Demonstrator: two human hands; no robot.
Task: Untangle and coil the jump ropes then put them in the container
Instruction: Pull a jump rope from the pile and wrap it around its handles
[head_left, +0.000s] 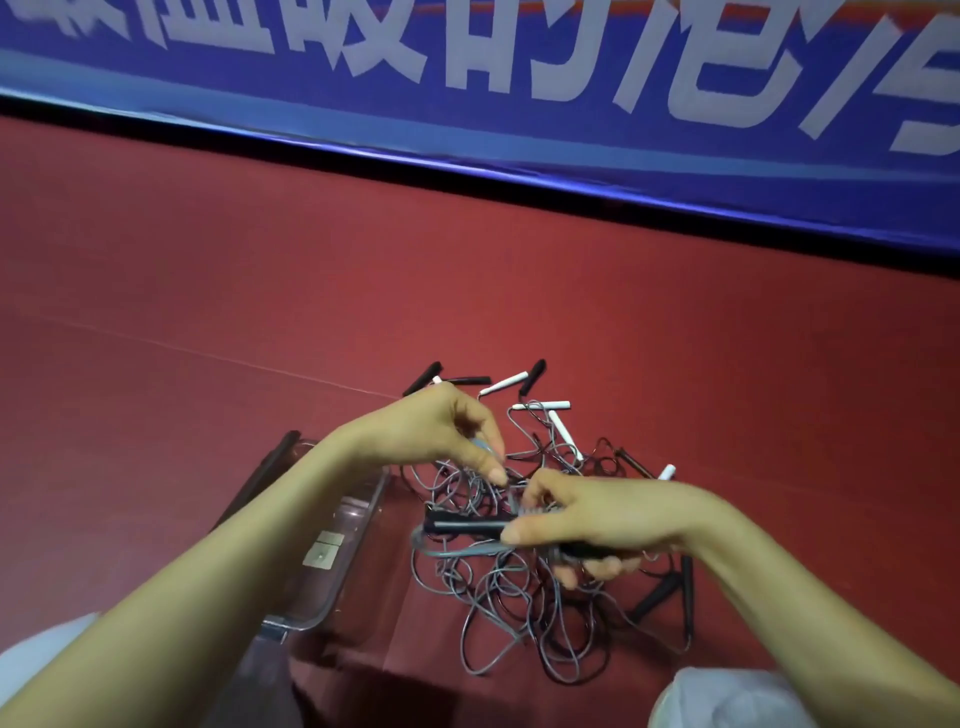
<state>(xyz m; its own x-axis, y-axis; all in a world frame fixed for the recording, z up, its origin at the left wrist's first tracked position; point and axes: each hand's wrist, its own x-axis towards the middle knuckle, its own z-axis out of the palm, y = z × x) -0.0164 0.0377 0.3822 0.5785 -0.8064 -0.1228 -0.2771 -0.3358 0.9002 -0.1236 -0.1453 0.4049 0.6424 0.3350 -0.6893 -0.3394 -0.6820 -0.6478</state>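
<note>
A tangle of jump ropes (498, 597) lies in a heap on the red floor (208, 291), with thin grey and dark cords looped over one another. Black handles and white handles (504, 385) stick out along the far edge. Both hands work above the middle of the heap. The left hand (441, 431) pinches a grey cord between curled thumb and fingertips, just over the knot. The right hand (587, 514) grips a black handle (457, 525), thumb on top and fingers curled beneath, and grey cord runs along the handle. The two hands nearly touch. A clear plastic container (363, 519) sits just left of the heap, partly under the left forearm. A blue banner (519, 114) with large white characters stands beyond the floor.
</note>
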